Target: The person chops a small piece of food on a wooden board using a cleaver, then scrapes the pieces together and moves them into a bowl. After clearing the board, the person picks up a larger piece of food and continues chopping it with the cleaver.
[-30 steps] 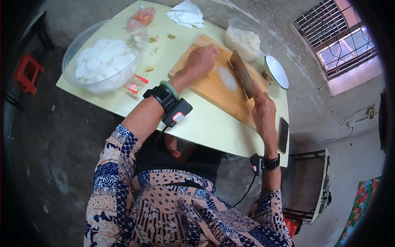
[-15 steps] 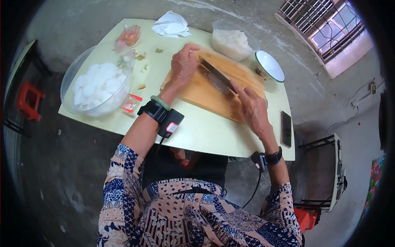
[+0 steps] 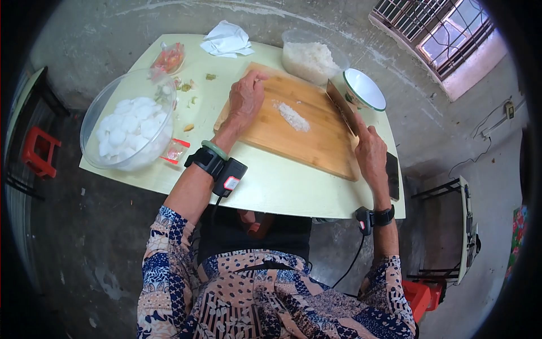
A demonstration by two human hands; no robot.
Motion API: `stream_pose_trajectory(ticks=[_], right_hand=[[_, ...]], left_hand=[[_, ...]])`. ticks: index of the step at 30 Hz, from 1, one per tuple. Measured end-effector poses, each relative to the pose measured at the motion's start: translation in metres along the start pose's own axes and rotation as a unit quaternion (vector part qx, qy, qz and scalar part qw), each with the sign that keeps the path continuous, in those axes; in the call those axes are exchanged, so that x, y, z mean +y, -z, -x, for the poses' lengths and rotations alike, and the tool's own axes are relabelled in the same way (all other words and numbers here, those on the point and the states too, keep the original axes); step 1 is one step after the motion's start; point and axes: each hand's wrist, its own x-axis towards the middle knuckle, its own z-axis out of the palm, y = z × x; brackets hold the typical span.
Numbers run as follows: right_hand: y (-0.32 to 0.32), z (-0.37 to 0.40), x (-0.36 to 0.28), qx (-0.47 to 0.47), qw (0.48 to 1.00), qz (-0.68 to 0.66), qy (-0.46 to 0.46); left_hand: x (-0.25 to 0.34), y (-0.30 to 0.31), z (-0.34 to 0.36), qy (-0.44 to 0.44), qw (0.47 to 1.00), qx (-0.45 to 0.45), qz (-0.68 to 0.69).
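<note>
A cleaver (image 3: 341, 106) is in my right hand (image 3: 371, 153), its blade standing on edge over the right side of the wooden cutting board (image 3: 324, 148). A small elongated heap of finely chopped white food (image 3: 292, 116) lies on the middle of the board, apart from the blade. My left hand (image 3: 247, 100) rests at the board's left edge with its fingers curled. Whatever lies under those fingers is hidden. Just beyond the cleaver stands a white enamel bowl (image 3: 364, 89), and behind the board a clear container of white shredded food (image 3: 311, 60).
At the table's left sits a large clear bowl (image 3: 129, 129) of white pieces. Near it are a bag of reddish food (image 3: 169, 56), scattered scraps (image 3: 185, 87) and a red-edged packet (image 3: 175, 150). White cloth or paper (image 3: 227, 39) lies behind; a phone (image 3: 392, 176) lies at right.
The cleaver has moved right, off the chopped heap, and now stands near the board's right edge. The white heap is uncovered. My left hand has stayed at the board's left edge.
</note>
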Motion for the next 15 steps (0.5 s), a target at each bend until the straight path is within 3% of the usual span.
stream_pose_trajectory(ticks=[6, 9, 12, 15], right_hand=[[0.0, 0.006, -0.025, 0.009, 0.997, -0.061, 0.041], [0.018, 0.015, -0.058, -0.009, 0.987, -0.117, 0.111], [0.023, 0.024, -0.07, -0.03, 0.985, -0.102, 0.137], [0.032, 0.031, -0.061, -0.028, 0.985, -0.142, 0.093]], left_hand=[[-0.002, -0.003, 0.001, -0.03, 0.999, 0.012, -0.013], [-0.002, -0.001, 0.0, -0.006, 1.0, -0.002, -0.008], [-0.004, -0.002, -0.001, -0.02, 1.0, -0.002, -0.008], [-0.003, -0.003, 0.002, -0.039, 0.999, 0.0, -0.029]])
